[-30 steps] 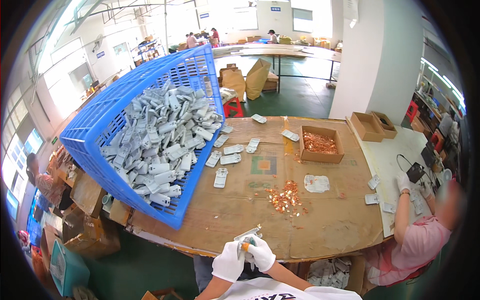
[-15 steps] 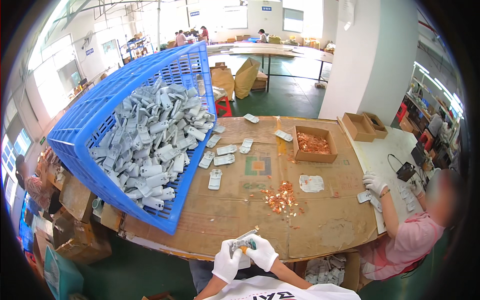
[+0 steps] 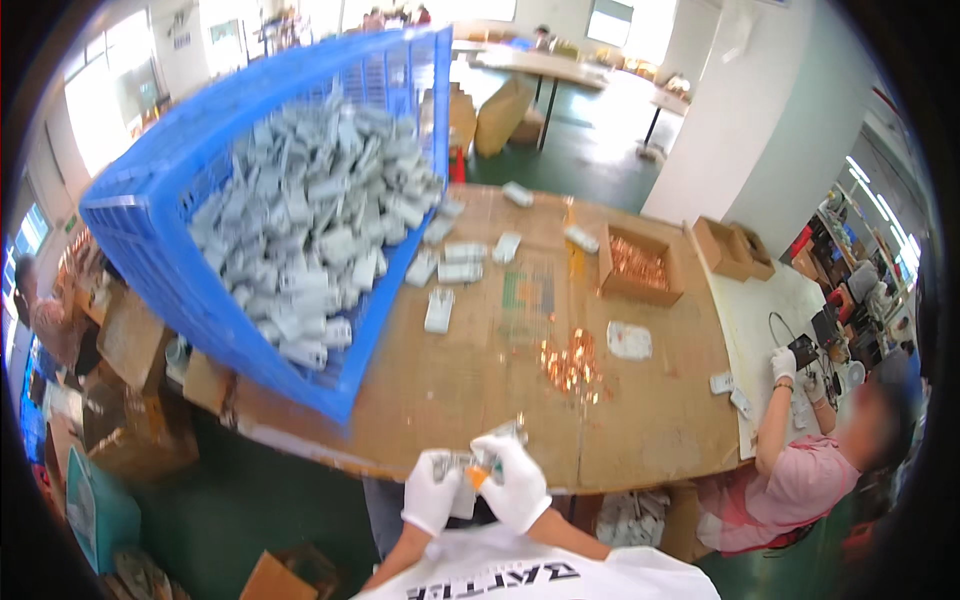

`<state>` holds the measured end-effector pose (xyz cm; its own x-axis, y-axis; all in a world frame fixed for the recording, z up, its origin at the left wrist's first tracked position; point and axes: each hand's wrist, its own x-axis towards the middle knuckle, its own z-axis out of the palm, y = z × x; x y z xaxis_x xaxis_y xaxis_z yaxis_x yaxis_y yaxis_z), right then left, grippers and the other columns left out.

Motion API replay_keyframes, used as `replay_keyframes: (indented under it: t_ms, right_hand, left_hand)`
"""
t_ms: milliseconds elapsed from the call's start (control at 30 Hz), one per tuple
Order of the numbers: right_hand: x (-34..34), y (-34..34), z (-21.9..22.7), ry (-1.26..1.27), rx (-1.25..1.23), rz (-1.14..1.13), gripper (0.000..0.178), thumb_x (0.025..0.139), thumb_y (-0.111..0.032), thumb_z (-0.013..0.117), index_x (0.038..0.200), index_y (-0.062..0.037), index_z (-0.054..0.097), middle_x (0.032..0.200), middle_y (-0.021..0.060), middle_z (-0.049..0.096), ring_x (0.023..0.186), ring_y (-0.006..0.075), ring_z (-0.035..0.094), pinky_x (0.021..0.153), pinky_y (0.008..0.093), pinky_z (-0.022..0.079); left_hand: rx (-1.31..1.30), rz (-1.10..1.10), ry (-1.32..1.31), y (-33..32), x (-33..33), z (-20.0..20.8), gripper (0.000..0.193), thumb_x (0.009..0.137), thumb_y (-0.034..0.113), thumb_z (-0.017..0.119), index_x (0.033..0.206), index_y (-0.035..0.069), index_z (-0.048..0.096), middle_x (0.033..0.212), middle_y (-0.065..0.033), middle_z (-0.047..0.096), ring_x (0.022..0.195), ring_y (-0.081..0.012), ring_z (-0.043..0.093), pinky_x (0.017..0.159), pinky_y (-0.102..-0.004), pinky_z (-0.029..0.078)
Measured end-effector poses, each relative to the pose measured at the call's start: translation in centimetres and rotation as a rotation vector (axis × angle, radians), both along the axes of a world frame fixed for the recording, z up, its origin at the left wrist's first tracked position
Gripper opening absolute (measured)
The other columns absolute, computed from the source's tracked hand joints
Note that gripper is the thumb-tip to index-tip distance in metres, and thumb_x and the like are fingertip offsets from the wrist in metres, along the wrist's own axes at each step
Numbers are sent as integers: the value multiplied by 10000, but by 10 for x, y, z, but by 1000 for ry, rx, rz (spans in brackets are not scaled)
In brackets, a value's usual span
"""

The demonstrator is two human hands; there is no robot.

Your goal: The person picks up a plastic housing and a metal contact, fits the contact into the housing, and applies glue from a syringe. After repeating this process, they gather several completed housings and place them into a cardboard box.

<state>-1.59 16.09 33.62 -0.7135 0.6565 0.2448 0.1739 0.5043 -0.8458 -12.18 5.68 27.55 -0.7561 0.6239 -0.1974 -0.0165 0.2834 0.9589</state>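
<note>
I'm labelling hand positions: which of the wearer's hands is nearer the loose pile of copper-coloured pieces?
Right. The right hand is below and slightly left of the copper-coloured pile in the picture; the left hand is farther left, so more distant.

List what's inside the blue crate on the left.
The blue crate holds a heap of grey-white casings, slightly blurred. Only the outer layer shows; anything deeper in the heap is covered.
</note>
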Motion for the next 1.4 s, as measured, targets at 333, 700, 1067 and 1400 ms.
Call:
replay_keyframes:
  t_ms: [333, 700, 1067, 1400]
  right_hand:
    - [19, 3, 50, 673, 174, 1002, 240, 405, -95, 336, 589, -65, 487, 635, 69, 487, 486, 213, 445, 429, 309, 332]
    - [34, -14, 44, 654, 140, 1024, 179, 415, -95, 319, 557, -79, 428, 609, 35, 390, 486, 200, 394, 432, 326, 275]
    - [35, -17, 40, 659, 93, 993, 173, 421, -139, 502, 579, -81, 460, 626, 51, 454, 487, 208, 419, 429, 328, 267]
    - [34, -19, 43, 748, 111, 977, 281, 391, -237, 492, 617, -72, 517, 663, 65, 493, 544, 219, 489, 472, 336, 377]
  left_hand:
    - [18, -232, -225, -9, 25, 47, 147, 889, 55, 528, 1027, 29, 485, 848, -89, 620, 781, -118, 636, 695, -270, 500]
    - [-17, -313, -300, -24, 31, 85, 388, 850, -58, 496, 1233, 3, 514, 1115, -108, 638, 995, -153, 651, 866, -264, 496]
    - [-51, -363, -180, -26, 29, 90, 312, 865, -28, 502, 1151, 17, 619, 948, -101, 717, 882, -141, 696, 779, -243, 533]
    - [-38, -429, -139, -29, 30, 96, 321, 794, -53, 470, 1053, 11, 649, 875, -114, 712, 809, -157, 700, 753, -265, 532]
